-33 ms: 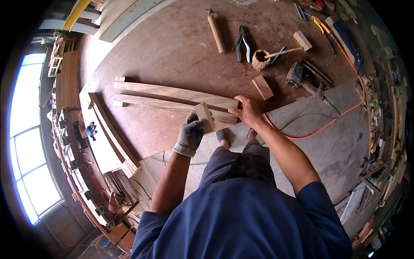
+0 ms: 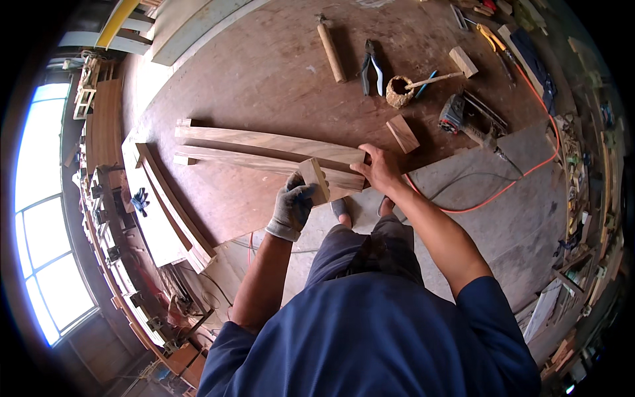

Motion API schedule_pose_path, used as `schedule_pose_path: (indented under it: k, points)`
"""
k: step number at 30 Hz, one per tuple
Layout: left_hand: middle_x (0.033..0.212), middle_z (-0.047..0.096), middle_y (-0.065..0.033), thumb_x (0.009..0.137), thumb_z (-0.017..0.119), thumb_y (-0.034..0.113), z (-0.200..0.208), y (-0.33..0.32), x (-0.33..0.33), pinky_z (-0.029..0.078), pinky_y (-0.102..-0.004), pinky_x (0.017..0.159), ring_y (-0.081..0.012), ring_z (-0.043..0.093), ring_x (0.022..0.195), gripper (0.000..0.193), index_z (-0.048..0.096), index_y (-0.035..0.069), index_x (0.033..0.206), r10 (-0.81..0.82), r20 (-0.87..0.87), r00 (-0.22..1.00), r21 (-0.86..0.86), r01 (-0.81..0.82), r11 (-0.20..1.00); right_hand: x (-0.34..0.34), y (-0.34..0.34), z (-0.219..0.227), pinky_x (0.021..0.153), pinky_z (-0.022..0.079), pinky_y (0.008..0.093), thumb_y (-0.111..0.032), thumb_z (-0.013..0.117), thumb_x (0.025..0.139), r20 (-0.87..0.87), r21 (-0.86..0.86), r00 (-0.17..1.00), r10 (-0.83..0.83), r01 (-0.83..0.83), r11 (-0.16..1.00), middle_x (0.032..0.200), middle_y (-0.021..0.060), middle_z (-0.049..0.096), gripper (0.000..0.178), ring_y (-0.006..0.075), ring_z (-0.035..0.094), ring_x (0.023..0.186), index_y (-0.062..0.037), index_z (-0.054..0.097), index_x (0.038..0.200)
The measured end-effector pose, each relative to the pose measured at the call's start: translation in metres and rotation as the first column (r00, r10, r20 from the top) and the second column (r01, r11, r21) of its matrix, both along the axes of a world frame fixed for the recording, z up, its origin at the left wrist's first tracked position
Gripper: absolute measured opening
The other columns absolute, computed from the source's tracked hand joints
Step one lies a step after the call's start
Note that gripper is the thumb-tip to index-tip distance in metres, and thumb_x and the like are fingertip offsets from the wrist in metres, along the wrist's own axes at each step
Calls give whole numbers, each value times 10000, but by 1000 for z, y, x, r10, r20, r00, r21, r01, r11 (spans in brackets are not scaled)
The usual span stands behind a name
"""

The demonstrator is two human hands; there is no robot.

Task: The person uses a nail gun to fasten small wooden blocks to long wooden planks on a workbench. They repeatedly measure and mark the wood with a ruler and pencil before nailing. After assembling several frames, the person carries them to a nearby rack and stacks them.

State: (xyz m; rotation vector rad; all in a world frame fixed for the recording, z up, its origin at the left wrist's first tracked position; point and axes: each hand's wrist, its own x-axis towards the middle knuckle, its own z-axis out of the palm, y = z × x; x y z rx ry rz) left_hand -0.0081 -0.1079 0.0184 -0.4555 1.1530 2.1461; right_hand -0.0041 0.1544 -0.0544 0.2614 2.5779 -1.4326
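"Where's the gloved left hand?"

"Closed around a small wooden block, which pokes out between one and two o'clock of the glove!"

"And the bare right hand?"

"Thumb and finger pinching the far curved rail by its end! From there it stretches toward nine-thirty, the near curved rail alongside; pliers lie at twelve, a corded power tool at two."
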Motion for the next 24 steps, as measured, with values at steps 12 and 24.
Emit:
schedule_pose_path:
  k: [12, 24]
  points:
    - [1183, 680, -203, 765, 638, -9, 19, 44, -15, 499, -464, 1014, -408, 622, 1126, 505, 652, 57, 1265, -893, -405, 196, -902, -247, 355, 52, 22, 8, 834, 558, 462, -121, 694, 880, -181, 178, 974, 134, -101, 979, 1043, 177, 692, 334, 374, 683, 971, -14, 656, 1194]
    - [1212, 675, -155, 794, 690, 129, 1, 69, -20, 450, -471, 1065, -383, 599, 1174, 475, 658, 90, 1267, -969, -246, 2, -958, -154, 243, 100, 59, 14, 896, 549, 447, 66, 608, 839, -277, 186, 960, -53, 108, 977, 1099, 174, 685, 314, 377, 667, 1029, -5, 685, 1135]
